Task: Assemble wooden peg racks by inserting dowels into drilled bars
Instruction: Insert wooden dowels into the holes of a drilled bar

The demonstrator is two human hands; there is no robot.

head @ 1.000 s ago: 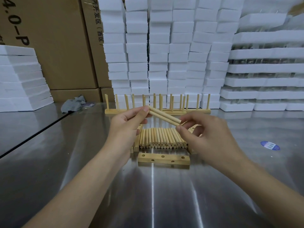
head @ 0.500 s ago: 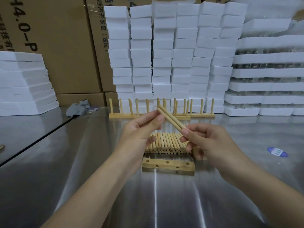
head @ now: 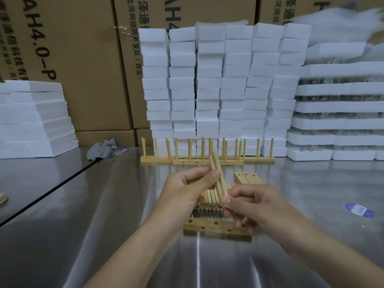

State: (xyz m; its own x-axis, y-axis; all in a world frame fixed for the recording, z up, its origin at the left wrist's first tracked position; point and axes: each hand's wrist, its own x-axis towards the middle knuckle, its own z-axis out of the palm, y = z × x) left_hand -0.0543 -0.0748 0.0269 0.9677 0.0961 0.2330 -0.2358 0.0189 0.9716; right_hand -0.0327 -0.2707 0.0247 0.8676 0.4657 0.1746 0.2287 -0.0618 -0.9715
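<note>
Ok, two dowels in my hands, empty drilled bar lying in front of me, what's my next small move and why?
The left hand and right hand pinch two dowels, tilted near upright, close to the drilled bar, whose visible holes are empty. So probably lower one dowel's bottom end into a hole.

1 wide-angle view comes from the person's head, facing forward and down across a steel table (head: 62, 215). The left hand (head: 187, 190) and right hand (head: 259, 206), pinching dowels (head: 214, 163), sit close under the lens at mid-frame, both reaching in from the bottom edge. Foam stacks (head: 207, 90) and cardboard boxes (head: 83, 69) stand farther off, filling the upper half.
</note>
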